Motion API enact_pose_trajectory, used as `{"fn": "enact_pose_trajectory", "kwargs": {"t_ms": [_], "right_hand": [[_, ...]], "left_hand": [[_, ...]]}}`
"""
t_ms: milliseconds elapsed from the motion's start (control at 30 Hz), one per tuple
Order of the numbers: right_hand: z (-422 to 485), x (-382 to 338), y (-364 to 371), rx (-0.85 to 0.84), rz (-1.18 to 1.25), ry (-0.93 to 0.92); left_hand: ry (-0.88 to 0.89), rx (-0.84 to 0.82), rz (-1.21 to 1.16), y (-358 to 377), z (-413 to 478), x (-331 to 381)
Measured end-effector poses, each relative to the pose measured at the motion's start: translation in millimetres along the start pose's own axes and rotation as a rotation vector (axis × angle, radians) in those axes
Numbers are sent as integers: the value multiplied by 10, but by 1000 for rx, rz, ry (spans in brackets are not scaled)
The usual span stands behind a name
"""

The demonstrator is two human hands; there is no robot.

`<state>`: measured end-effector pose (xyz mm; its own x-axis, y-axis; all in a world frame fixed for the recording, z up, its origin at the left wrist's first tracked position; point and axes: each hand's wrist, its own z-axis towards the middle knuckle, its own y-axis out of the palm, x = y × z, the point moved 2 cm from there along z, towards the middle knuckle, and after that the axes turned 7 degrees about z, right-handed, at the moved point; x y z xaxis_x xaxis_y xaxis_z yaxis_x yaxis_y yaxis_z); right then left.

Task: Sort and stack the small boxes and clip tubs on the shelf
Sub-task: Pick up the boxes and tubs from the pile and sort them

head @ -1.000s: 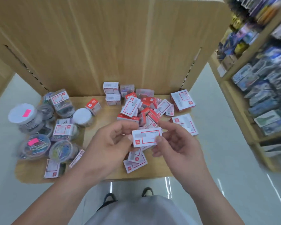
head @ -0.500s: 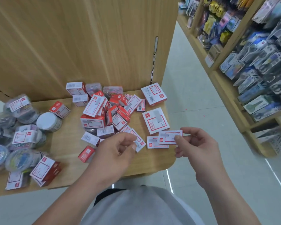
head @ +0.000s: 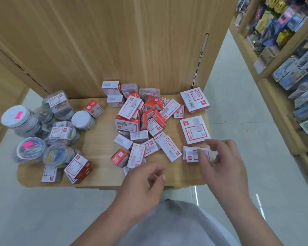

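A person stands at a low wooden shelf [head: 100, 176] in a shop aisle, seen from above. At the shelf's right front corner lies a short stack of small flat boxes [head: 189, 154], white with red borders. It looks like two boxes, one on the other and slightly out of line. The right hand [head: 220, 167] is over it with its fingers spread, and one fingertip [head: 200, 152] rests on the top box without gripping it. The left hand [head: 142, 185] hovers loosely curled and empty near a jumbled heap of boxes [head: 142, 121] at mid-shelf. The clip tubs [head: 30, 148] are clustered at the far left.

The step in hand seems to be squaring this stack. It would go best if the top box were nudged until its edges sit flush, and kept apart from the larger box [head: 194, 129] just behind. The left hand could then pick a same-sized box from the heap.
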<state>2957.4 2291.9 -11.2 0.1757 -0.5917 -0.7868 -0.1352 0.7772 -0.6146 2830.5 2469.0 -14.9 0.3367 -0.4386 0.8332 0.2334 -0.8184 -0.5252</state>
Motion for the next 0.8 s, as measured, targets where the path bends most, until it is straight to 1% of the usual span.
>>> {"fn": "enact_pose_trajectory", "kwargs": {"t_ms": [67, 100, 233, 267, 333, 400, 467, 533, 567, 667, 733, 800], "right_hand": [[-31, -171, 119, -108, 18, -141], [-52, -247, 204, -172, 28, -177], [-106, -410, 517, -357, 97, -197], [-111, -433, 570, -380, 102, -205], [-116, -478, 667, -416, 139, -220], [-121, -534, 776, -460, 187, -231], [-141, -589, 890, -501, 189, -243], [-155, -620, 965, -503, 148, -267], [-156, -633, 990, -498, 122, -285], [-144, -699, 1033, -489, 41, -317], [-137, -751, 1071, -485, -26, -330], [-143, -785, 1115, -473, -97, -362]], "left_hand": [[42, 76, 73, -85, -99, -91], [57, 135, 109, -150, -137, -149], [22, 420, 247, -510, -274, -383], [-1, 455, 308, -585, -298, -440], [-77, 451, 357, -657, -297, -546], [-114, 418, 290, -644, -201, -591], [-68, 404, 246, -608, -78, -607], [-73, 428, 190, -605, -6, -630], [-110, 462, 112, -639, 0, -642], [-244, 530, -253, -812, -87, -604], [-263, 536, -354, -925, -182, -554], [-257, 537, -380, -988, -289, -538]]}}
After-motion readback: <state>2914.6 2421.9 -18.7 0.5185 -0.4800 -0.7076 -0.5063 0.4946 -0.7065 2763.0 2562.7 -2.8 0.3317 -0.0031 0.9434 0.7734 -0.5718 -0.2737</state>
